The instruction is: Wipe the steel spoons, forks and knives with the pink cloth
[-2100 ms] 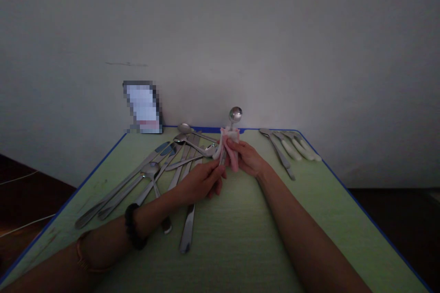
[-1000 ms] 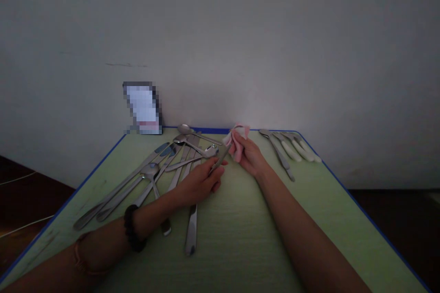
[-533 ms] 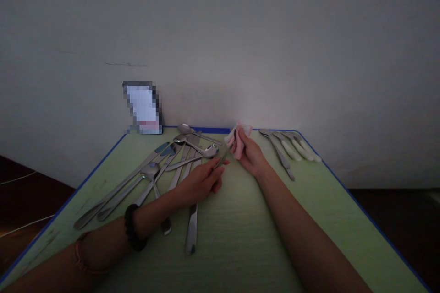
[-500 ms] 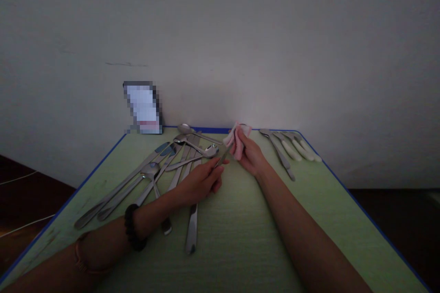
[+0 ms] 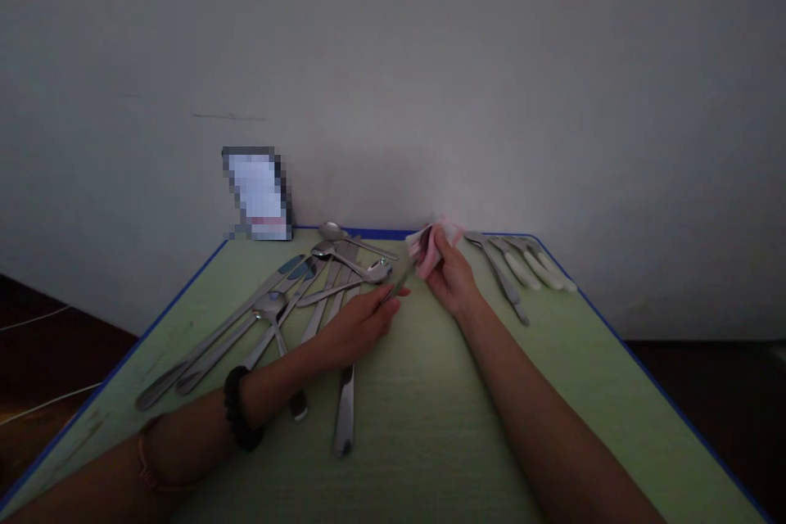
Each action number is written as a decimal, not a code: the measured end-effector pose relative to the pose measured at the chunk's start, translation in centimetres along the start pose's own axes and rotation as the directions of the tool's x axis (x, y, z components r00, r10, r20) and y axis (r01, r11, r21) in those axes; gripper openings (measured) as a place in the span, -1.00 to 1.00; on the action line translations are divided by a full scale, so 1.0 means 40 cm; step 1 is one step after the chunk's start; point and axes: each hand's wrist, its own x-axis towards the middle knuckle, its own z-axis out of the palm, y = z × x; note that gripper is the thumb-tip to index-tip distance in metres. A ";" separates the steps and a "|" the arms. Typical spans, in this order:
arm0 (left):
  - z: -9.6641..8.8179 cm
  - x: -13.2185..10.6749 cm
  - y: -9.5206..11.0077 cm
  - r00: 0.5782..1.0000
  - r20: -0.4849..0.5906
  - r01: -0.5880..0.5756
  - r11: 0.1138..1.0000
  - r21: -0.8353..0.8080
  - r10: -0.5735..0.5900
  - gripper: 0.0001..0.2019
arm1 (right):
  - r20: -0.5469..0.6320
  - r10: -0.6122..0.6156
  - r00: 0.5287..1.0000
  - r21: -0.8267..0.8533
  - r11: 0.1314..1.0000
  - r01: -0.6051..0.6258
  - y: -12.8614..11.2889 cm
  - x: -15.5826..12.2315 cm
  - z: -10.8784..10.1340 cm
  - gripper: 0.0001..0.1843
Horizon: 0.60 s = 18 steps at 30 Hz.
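Note:
My left hand is closed on the handle of a metal piece of cutlery, which points up and away to the right. Its far end goes into a pink and white cloth, so I cannot make out its kind. Fingers of my right hand are pinched round that cloth, wrapping the cutlery's far end. Beneath and left of my left hand lies a loose pile of spoons and knives.
A fork-like metal utensil and several white-handled pieces of cutlery lie at the back right. A phone with a blurred screen leans on the wall. The green table has a blue edge.
My right hand and the cloth have shifted slightly to the right along the cutlery, and the cloth looks more spread. My left hand keeps its hold on the handle.

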 end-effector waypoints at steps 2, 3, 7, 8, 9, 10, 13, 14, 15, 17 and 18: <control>-0.001 0.001 -0.002 1.000 -0.001 0.002 0.999 -0.046 -0.002 -0.54 | 0.004 0.014 1.000 -0.015 1.000 -0.014 -0.003 -0.002 0.000 -0.83; -0.001 0.001 -0.004 1.000 0.001 0.001 0.997 -0.078 0.000 -0.54 | 0.012 0.044 0.999 -0.030 0.999 -0.043 -0.004 -0.005 -0.001 -0.83; -0.001 -0.001 -0.005 1.000 0.019 -0.012 0.987 -0.163 0.015 -0.57 | 0.079 0.178 0.981 -0.108 0.980 -0.169 -0.007 -0.014 -0.003 -0.77; -0.002 -0.002 -0.003 1.000 0.021 -0.014 0.988 -0.157 0.017 -0.58 | 0.095 0.189 0.977 -0.126 0.976 -0.176 -0.008 -0.017 -0.003 -0.75; -0.002 -0.003 0.000 1.000 0.023 -0.011 0.990 -0.143 0.015 -0.59 | 0.110 0.196 0.975 -0.142 0.974 -0.179 -0.008 -0.019 -0.002 -0.74; -0.002 -0.003 0.003 1.000 0.021 -0.005 0.992 -0.124 0.008 -0.61 | 0.124 0.201 0.972 -0.155 0.971 -0.181 -0.009 -0.021 -0.001 -0.73; -0.001 -0.002 0.010 1.000 -0.001 0.020 0.996 -0.082 -0.020 -0.61 | 0.143 0.206 0.968 -0.158 0.970 -0.183 -0.011 -0.025 0.003 -0.73; 0.000 0.000 0.011 1.000 -0.007 0.025 0.997 -0.079 -0.026 -0.60 | 0.142 0.202 0.969 -0.151 0.972 -0.180 -0.011 -0.025 0.005 -0.74; 0.001 0.001 0.012 1.000 -0.011 0.027 0.997 -0.078 -0.027 -0.60 | 0.137 0.197 0.971 -0.144 0.974 -0.177 -0.011 -0.026 0.006 -0.74; 0.002 0.003 0.013 1.000 -0.018 0.024 0.997 -0.080 -0.026 -0.59 | 0.118 0.173 0.978 -0.131 0.979 -0.157 -0.011 -0.025 0.006 -0.77; 0.003 0.004 0.013 0.999 -0.029 0.025 0.996 -0.084 -0.027 -0.58 | 0.109 0.159 0.981 -0.125 0.981 -0.145 -0.010 -0.023 0.005 -0.78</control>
